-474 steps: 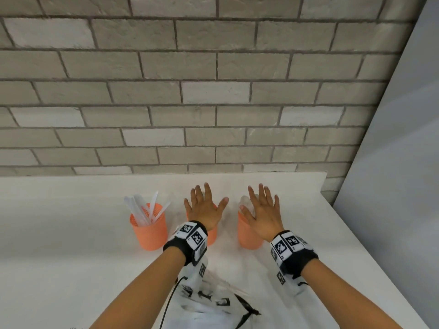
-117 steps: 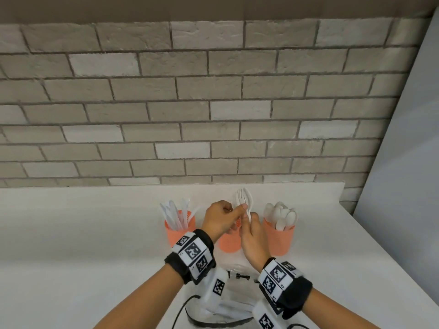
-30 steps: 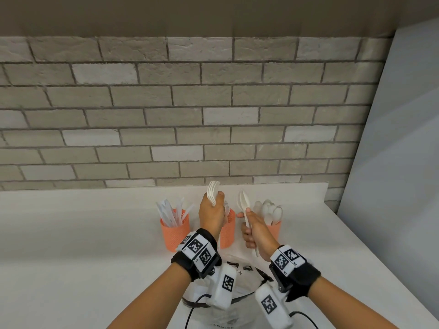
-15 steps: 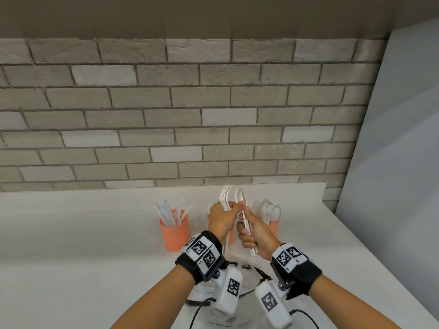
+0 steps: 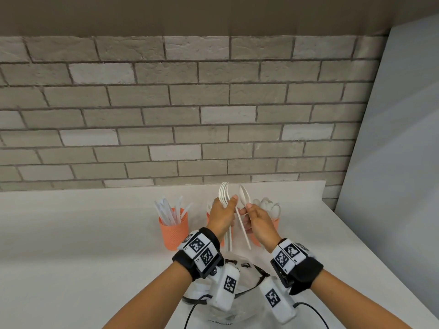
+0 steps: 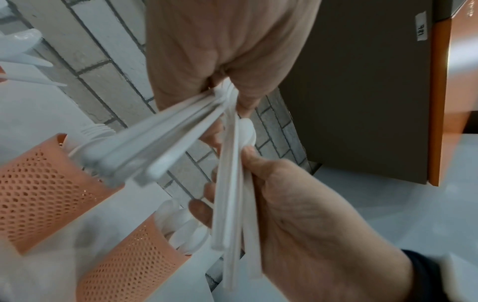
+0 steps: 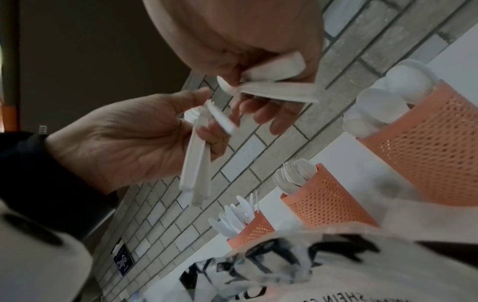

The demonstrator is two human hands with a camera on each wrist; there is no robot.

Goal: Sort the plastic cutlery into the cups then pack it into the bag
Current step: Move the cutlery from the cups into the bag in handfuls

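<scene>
Both hands are raised above the middle orange cup (image 7: 328,204), which holds more forks. My left hand (image 5: 225,210) grips a bunch of white plastic forks (image 5: 224,193) by the necks, and their handles (image 6: 155,153) hang down. Right beside it, my right hand (image 5: 247,210) pinches a smaller bunch of white cutlery (image 5: 244,198) with its handles (image 6: 232,194) pointing down. I cannot tell whether those are forks or spoons. The left cup (image 5: 174,231) holds knives. The right cup (image 7: 426,132) holds spoons. A clear printed bag (image 5: 237,271) lies under my wrists.
The white counter (image 5: 83,245) runs back to a brick wall (image 5: 166,115), with a grey panel (image 5: 392,162) on the right. Black cables (image 5: 190,314) from the wrist cameras trail over the bag.
A second ago the hands were apart, each with its bunch. They have come together above the middle cup and now stay side by side, both bunches still held.
</scene>
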